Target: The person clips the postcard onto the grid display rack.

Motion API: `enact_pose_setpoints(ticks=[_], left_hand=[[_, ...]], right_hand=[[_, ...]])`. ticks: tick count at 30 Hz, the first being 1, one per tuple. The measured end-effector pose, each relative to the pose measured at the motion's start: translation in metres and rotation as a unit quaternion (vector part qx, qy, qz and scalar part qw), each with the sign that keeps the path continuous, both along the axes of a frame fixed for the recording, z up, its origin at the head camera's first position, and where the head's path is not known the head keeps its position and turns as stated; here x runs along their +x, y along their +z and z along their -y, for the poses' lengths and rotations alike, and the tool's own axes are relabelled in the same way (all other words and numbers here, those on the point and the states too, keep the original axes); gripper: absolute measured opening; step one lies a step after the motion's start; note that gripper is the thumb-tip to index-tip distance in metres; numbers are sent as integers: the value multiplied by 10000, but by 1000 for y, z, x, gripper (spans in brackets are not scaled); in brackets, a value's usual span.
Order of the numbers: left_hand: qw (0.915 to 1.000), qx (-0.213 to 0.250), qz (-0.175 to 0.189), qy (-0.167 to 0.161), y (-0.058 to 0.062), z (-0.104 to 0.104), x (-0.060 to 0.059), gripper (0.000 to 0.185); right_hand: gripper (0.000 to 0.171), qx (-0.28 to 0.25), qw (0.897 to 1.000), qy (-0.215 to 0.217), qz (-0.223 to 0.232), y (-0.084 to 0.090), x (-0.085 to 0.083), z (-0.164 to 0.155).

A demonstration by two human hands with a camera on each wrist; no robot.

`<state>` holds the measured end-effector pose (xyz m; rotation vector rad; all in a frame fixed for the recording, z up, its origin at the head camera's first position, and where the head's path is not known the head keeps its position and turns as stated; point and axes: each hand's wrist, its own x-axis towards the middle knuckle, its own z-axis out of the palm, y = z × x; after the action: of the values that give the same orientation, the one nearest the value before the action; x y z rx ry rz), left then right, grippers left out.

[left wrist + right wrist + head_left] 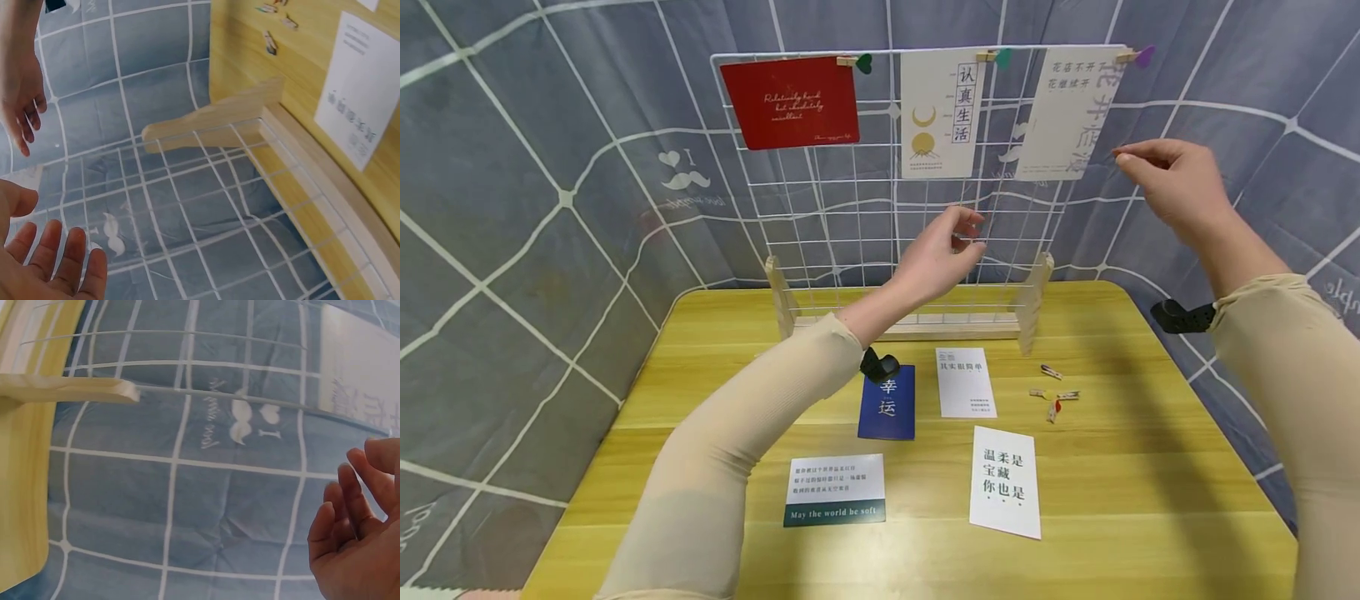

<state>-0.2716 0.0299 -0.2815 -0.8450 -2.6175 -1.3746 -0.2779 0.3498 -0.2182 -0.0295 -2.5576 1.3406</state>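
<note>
The rightmost card (1051, 125) hung lengthwise near upright; nearer, just right of it, the right hand (1183, 179); below-left, the left hand (942, 252); both relaxed, empty

Left sleeve (700, 467) is plain cream and pretty snug with a few creases, right sleeve (1270, 400) matches but its cuff (1255, 289) is kinda bunched up. Chunky black left wrist camera (878, 367) and a matching right wrist camera (1183, 317) poke out too.
</note>
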Motion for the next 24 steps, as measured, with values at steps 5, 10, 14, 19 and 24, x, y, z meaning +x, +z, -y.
enact_pose_setpoints(ticks=[5,10,14,19,24], left_hand=[[9994,-354,-9,-39,-6,11,2,43],[9964,-795,-294,-66,-11,22,5,47],[9938,-1021,-423,-151,-17,33,10,49],[9900,-1296,-498,-259,-30,49,12,51],[9885,-1423,-443,-256,-43,65,16,52]], right_hand=[[50,1054,9941,221,-104,-19,4,5],[50,1702,9833,599,-248,-42,10,9],[48,1879,9785,824,-221,-62,17,13],[48,1934,9766,942,-58,-85,23,16],[47,1934,9755,1042,77,-104,28,18]])
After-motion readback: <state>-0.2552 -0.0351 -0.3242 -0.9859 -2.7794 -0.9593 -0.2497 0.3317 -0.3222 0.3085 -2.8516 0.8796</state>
